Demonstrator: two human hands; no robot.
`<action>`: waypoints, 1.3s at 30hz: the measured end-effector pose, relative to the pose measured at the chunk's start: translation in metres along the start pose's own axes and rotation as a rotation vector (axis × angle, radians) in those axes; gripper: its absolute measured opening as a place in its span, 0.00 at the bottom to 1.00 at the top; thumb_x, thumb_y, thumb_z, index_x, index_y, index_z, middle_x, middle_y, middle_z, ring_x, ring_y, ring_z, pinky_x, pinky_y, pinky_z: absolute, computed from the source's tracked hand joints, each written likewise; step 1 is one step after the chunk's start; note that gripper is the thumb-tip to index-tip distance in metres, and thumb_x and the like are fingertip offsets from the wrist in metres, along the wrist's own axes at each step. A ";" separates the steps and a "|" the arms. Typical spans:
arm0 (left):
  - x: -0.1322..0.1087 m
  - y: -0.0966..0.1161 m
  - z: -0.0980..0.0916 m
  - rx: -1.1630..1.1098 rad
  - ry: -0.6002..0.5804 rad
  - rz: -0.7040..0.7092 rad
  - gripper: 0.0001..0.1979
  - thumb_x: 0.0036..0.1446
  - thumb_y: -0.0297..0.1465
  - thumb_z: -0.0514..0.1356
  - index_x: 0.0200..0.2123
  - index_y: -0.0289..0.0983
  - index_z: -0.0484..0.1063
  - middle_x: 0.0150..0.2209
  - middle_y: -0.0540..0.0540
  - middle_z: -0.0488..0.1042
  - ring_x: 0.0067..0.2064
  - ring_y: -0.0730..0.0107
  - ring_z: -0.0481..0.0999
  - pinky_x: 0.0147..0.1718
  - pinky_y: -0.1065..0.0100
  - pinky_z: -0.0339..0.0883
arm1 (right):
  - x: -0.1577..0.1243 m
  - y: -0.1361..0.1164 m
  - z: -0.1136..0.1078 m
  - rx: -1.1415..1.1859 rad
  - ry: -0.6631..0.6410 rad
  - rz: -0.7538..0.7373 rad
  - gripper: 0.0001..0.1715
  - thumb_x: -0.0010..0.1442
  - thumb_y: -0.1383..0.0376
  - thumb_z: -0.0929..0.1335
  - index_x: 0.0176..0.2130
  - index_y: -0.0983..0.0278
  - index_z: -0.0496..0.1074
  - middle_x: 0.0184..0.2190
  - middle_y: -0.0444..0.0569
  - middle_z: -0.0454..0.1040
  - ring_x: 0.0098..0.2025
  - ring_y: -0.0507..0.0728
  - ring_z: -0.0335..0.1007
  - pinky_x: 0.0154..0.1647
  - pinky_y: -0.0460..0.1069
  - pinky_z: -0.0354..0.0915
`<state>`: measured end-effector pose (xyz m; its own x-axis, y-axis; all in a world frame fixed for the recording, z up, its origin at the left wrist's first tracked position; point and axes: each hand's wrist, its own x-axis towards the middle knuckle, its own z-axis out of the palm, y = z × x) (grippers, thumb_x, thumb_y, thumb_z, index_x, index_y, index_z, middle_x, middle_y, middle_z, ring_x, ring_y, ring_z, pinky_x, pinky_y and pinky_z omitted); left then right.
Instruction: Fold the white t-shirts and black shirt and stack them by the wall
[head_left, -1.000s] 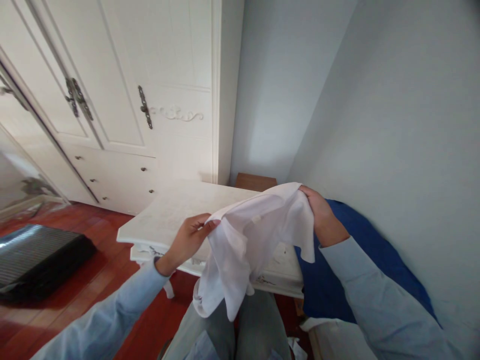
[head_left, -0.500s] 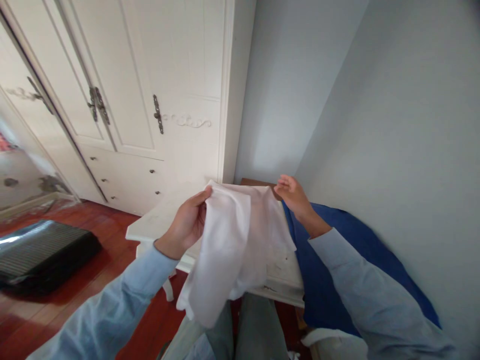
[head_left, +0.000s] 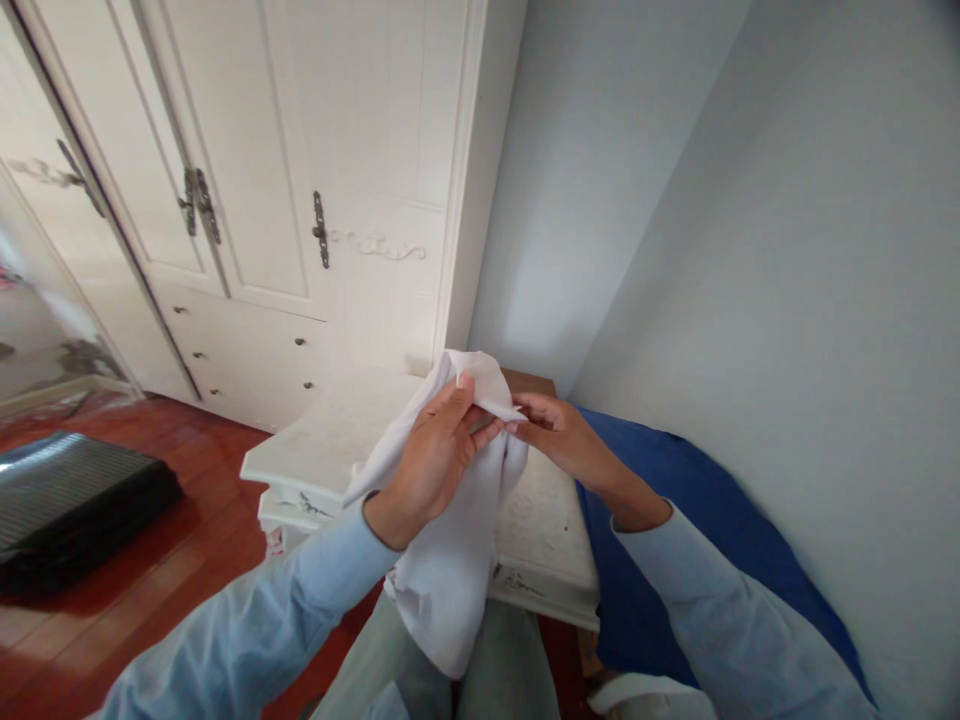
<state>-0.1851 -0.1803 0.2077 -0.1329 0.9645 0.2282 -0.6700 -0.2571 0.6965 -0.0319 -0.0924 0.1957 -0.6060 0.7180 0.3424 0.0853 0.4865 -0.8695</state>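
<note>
A white cloth garment (head_left: 450,570) hangs down in front of me, over my lap. My left hand (head_left: 431,460) grips its upper edge, fingers wrapped round the bunched fabric. My right hand (head_left: 559,440) meets it from the right and pinches the same top edge, so both hands hold the cloth close together above a white bedside table (head_left: 322,440). The lower part of the cloth drapes over my grey trousers (head_left: 510,670).
A white wardrobe (head_left: 300,200) with dark metal handles and small drawers stands behind the table. A blue bed cover (head_left: 697,520) lies at my right against the grey wall. A black ribbed object (head_left: 67,500) sits on the red wooden floor at left.
My hands have come together: the cloth, held spread wide a second ago, is now folded with both top corners gathered in front. The right hand let go briefly, then took hold again.
</note>
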 end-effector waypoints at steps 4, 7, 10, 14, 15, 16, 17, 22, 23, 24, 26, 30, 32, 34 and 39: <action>0.002 0.005 -0.020 0.256 0.021 0.100 0.13 0.56 0.41 0.67 0.34 0.36 0.77 0.38 0.45 0.76 0.43 0.65 0.75 0.46 0.63 0.73 | 0.003 -0.008 -0.011 -0.059 0.026 0.017 0.19 0.58 0.50 0.70 0.39 0.62 0.80 0.32 0.45 0.78 0.30 0.54 0.70 0.29 0.46 0.63; 0.009 0.007 -0.036 0.463 0.082 0.247 0.13 0.56 0.40 0.67 0.28 0.36 0.76 0.32 0.49 0.73 0.38 0.69 0.72 0.41 0.71 0.70 | 0.000 -0.019 -0.017 -0.073 0.077 0.035 0.21 0.57 0.48 0.70 0.37 0.63 0.80 0.27 0.44 0.75 0.26 0.51 0.64 0.24 0.45 0.57; 0.015 0.009 -0.045 0.481 0.149 0.259 0.11 0.55 0.37 0.66 0.25 0.36 0.75 0.28 0.50 0.71 0.34 0.71 0.71 0.38 0.72 0.68 | -0.001 -0.027 -0.020 -0.113 0.112 0.036 0.22 0.57 0.47 0.70 0.33 0.63 0.79 0.24 0.44 0.72 0.24 0.51 0.60 0.22 0.45 0.54; 0.020 0.006 -0.052 0.555 0.202 0.321 0.05 0.54 0.31 0.64 0.31 0.37 0.79 0.36 0.47 0.78 0.43 0.66 0.76 0.45 0.70 0.68 | 0.002 -0.029 -0.023 -0.121 0.157 0.048 0.25 0.57 0.45 0.69 0.27 0.64 0.74 0.20 0.41 0.65 0.22 0.49 0.53 0.21 0.45 0.49; 0.022 0.003 -0.056 0.590 0.199 0.340 0.06 0.53 0.31 0.63 0.35 0.38 0.80 0.40 0.46 0.80 0.47 0.64 0.76 0.49 0.68 0.67 | 0.003 -0.027 -0.024 -0.118 0.170 0.049 0.25 0.57 0.44 0.69 0.27 0.63 0.73 0.19 0.41 0.63 0.22 0.49 0.52 0.21 0.45 0.49; 0.023 0.000 -0.061 0.641 0.190 0.354 0.10 0.53 0.31 0.63 0.39 0.39 0.80 0.45 0.45 0.79 0.51 0.62 0.75 0.53 0.66 0.66 | 0.004 -0.026 -0.026 -0.119 0.181 0.047 0.26 0.57 0.44 0.69 0.27 0.63 0.72 0.20 0.41 0.63 0.22 0.50 0.52 0.21 0.45 0.49; 0.026 -0.004 -0.067 0.711 0.179 0.363 0.14 0.52 0.30 0.63 0.44 0.40 0.79 0.49 0.44 0.78 0.54 0.60 0.74 0.55 0.63 0.64 | 0.004 -0.024 -0.027 -0.128 0.188 0.043 0.26 0.58 0.44 0.68 0.27 0.63 0.71 0.20 0.41 0.62 0.23 0.50 0.52 0.22 0.46 0.49; 0.038 -0.026 -0.117 1.229 0.170 0.435 0.33 0.52 0.29 0.60 0.63 0.36 0.63 0.63 0.37 0.64 0.65 0.53 0.63 0.64 0.53 0.55 | 0.002 -0.010 -0.035 -0.259 0.225 0.011 0.28 0.59 0.42 0.66 0.24 0.62 0.65 0.20 0.40 0.59 0.25 0.51 0.53 0.25 0.46 0.51; 0.040 -0.030 -0.129 1.349 0.171 0.433 0.34 0.52 0.29 0.60 0.64 0.35 0.61 0.64 0.35 0.63 0.65 0.52 0.61 0.64 0.52 0.54 | 0.001 -0.007 -0.037 -0.289 0.229 0.010 0.28 0.59 0.42 0.65 0.24 0.62 0.64 0.20 0.40 0.59 0.25 0.51 0.53 0.26 0.47 0.52; 0.041 -0.034 -0.142 1.475 0.177 0.412 0.35 0.52 0.29 0.60 0.64 0.34 0.59 0.65 0.33 0.62 0.66 0.51 0.60 0.65 0.52 0.53 | -0.001 -0.003 -0.039 -0.315 0.228 0.014 0.28 0.59 0.42 0.65 0.24 0.61 0.64 0.20 0.40 0.59 0.25 0.52 0.53 0.27 0.47 0.52; 0.043 -0.041 -0.167 1.719 0.215 0.301 0.37 0.52 0.30 0.61 0.65 0.31 0.57 0.67 0.29 0.57 0.68 0.46 0.56 0.65 0.49 0.51 | -0.005 0.007 -0.043 -0.367 0.222 0.026 0.29 0.59 0.41 0.64 0.24 0.61 0.64 0.21 0.41 0.61 0.26 0.52 0.55 0.28 0.47 0.54; 0.044 -0.051 -0.210 2.051 0.240 -0.042 0.33 0.61 0.40 0.57 0.64 0.28 0.58 0.67 0.25 0.57 0.70 0.38 0.51 0.63 0.41 0.48 | -0.014 0.032 -0.055 -0.570 0.223 0.101 0.27 0.59 0.42 0.64 0.27 0.62 0.68 0.25 0.44 0.69 0.30 0.55 0.64 0.34 0.48 0.58; 0.045 -0.053 -0.222 2.144 0.182 -0.117 0.32 0.64 0.45 0.52 0.62 0.27 0.63 0.65 0.26 0.61 0.69 0.39 0.54 0.64 0.43 0.48 | -0.017 0.046 -0.062 -0.724 0.174 0.202 0.25 0.57 0.43 0.66 0.30 0.62 0.70 0.29 0.47 0.73 0.33 0.57 0.68 0.35 0.48 0.59; 0.047 -0.053 -0.228 2.206 0.128 -0.137 0.32 0.65 0.47 0.50 0.61 0.29 0.64 0.64 0.27 0.62 0.68 0.41 0.55 0.64 0.44 0.48 | -0.019 0.061 -0.068 -0.872 0.066 0.341 0.24 0.54 0.44 0.70 0.31 0.63 0.72 0.31 0.49 0.75 0.34 0.58 0.70 0.34 0.48 0.58; 0.050 -0.051 -0.226 2.276 0.021 -0.207 0.28 0.68 0.41 0.45 0.65 0.33 0.60 0.68 0.29 0.56 0.71 0.42 0.49 0.62 0.38 0.48 | -0.027 0.095 -0.079 -0.991 -0.196 0.599 0.17 0.49 0.54 0.75 0.32 0.65 0.78 0.33 0.54 0.79 0.37 0.61 0.74 0.32 0.48 0.58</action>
<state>-0.3223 -0.1058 0.0300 -0.2096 0.9744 0.0813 0.9762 0.2038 0.0740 0.0551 -0.0269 0.1322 -0.3639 0.9171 -0.1628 0.9241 0.3336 -0.1863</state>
